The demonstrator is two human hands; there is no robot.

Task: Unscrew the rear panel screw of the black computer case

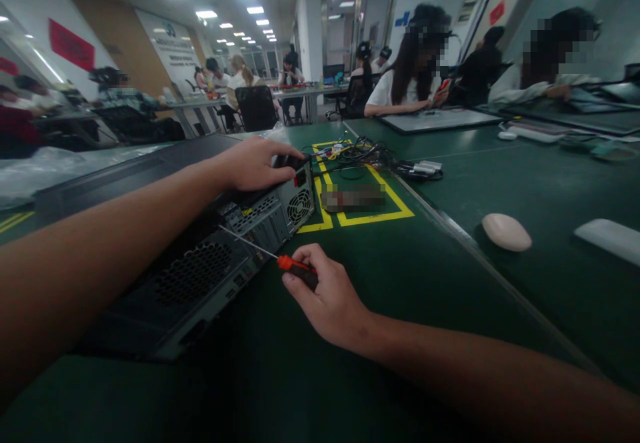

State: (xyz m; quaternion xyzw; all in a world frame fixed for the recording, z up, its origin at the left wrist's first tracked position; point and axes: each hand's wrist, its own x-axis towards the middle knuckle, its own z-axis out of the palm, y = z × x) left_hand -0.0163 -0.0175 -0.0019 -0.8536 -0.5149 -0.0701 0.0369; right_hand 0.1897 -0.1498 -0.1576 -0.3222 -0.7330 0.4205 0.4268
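Observation:
A dark computer case (193, 276) lies on the green table in front of me, its rear panel with vents, ports and a round fan grille turned to the right. My left hand (257, 163) grips the far top corner of the case, thumb and fingers bent over the edge near the power socket. In my right hand (325, 289) is a screwdriver (299, 269) with a red and black handle, fingers wrapped round it. Its thin shaft points left to the rear panel's upper edge. Whether the tip sits in a screw cannot be made out.
Beyond the case lie a tangle of cables (367, 153) and a blurred-out object (354, 198) by yellow tape lines (377, 219). A pale mouse (507, 232) and a white object (607, 239) are on the right. Plastic wrap (37, 173) lies left. People work at tables behind.

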